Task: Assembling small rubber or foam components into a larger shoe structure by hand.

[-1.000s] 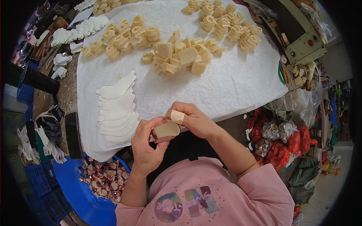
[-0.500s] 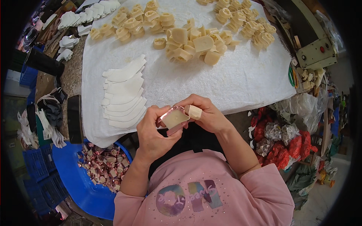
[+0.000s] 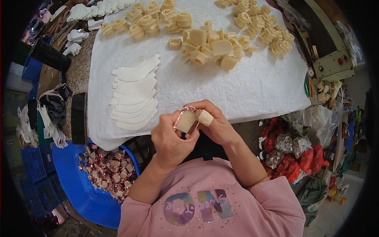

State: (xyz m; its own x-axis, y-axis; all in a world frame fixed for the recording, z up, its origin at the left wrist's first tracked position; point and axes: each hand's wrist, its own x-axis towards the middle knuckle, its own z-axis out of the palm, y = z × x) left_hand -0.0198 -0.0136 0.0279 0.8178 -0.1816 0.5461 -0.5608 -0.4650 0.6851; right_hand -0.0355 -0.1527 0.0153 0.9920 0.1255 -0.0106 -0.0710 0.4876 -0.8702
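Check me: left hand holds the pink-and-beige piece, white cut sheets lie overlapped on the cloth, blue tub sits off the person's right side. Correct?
One fix: the blue tub is on the person's left, as the head view shows. The left hand does hold the pink-and-beige piece, and the white cut sheets lie overlapped on the cloth.

On the left, a flat black object (image 3: 79, 118) lies near white cloths (image 3: 51, 126), with a black cylinder (image 3: 50, 55) beyond and blue crates (image 3: 36, 162) below. On the right sit red bags (image 3: 306, 159), clear plastic (image 3: 321, 120) and a machine (image 3: 335, 71) with a red button (image 3: 340, 61).
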